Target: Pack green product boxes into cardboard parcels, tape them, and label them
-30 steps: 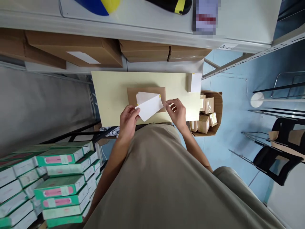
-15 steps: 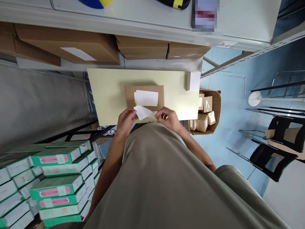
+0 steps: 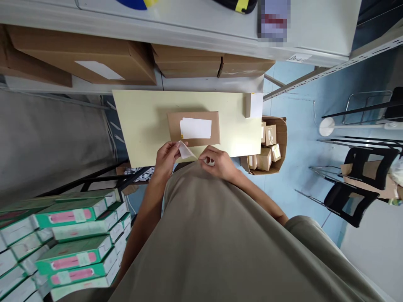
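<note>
My left hand (image 3: pixel 166 158) pinches one end of a small sheet of white paper (image 3: pixel 185 152) between thumb and fingers. My right hand (image 3: pixel 218 162) is closed in a pinch at the sheet's lower right corner. The sheet is seen at a slant, held just over the table's near edge, close to my body. Just beyond it a cardboard box (image 3: pixel 174 123) lies on the pale yellow table (image 3: pixel 141 126). More white paper (image 3: pixel 195 128) rests on the box's top, with a small yellow mark at its lower left corner.
A small white box (image 3: pixel 255 105) stands at the table's right end. On the floor to the right, an open carton (image 3: pixel 282 142) holds several small boxes. Green-and-white boxes (image 3: pixel 75 216) are stacked at left. Larger cardboard boxes (image 3: pixel 189 65) sit on the shelf behind; chairs (image 3: pixel 351 203) stand far right.
The white sheet has turned from nearly flat to slanted and narrower. My right hand has moved down and a little left with its corner. My left hand stays nearly in place.
</note>
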Action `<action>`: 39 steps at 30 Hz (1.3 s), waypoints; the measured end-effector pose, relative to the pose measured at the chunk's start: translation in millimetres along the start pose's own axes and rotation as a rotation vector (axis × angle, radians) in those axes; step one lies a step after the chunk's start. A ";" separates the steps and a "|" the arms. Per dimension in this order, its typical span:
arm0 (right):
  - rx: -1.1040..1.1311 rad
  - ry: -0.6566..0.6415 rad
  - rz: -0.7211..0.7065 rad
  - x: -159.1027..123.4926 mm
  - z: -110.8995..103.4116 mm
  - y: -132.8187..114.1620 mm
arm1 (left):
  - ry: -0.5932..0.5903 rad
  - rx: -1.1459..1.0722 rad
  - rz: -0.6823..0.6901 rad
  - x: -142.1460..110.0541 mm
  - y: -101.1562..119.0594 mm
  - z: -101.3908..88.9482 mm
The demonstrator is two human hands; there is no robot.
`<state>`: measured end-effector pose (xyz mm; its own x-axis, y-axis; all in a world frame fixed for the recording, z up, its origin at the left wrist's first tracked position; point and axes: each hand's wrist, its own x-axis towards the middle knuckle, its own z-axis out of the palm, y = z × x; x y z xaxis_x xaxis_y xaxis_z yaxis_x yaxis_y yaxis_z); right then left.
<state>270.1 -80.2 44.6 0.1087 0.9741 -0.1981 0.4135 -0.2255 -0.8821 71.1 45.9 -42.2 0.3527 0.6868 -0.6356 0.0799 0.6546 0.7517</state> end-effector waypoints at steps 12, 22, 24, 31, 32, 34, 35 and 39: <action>0.358 0.385 0.371 55.9 2.8 80.0 | 0.108 0.269 0.327 50.6 35.4 8.1; 0.260 0.363 0.376 74.1 -7.1 115.5 | 0.031 0.572 0.334 100.4 26.7 2.1; 0.241 0.351 0.377 77.0 -4.7 122.1 | 0.043 0.614 0.360 106.3 21.1 0.1; 0.102 0.361 0.351 80.2 5.1 134.0 | 0.061 0.642 0.386 122.8 4.9 -9.8; 0.090 0.356 0.341 80.4 5.6 135.3 | 0.067 0.641 0.386 124.4 3.3 -10.5; 0.071 0.345 0.326 80.8 5.9 138.1 | 0.081 0.644 0.387 126.7 1.0 -11.1; 0.061 0.341 0.322 81.0 5.8 139.4 | 0.086 0.646 0.388 127.5 0.2 -11.0; 0.017 0.329 0.330 82.1 6.0 143.5 | 0.097 0.659 0.398 128.2 -1.3 -10.2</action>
<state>332.9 -32.5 -100.8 0.5143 0.7935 -0.3254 0.2939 -0.5194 -0.8024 106.7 136.3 -126.5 0.3899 0.8755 -0.2853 0.5130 0.0507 0.8569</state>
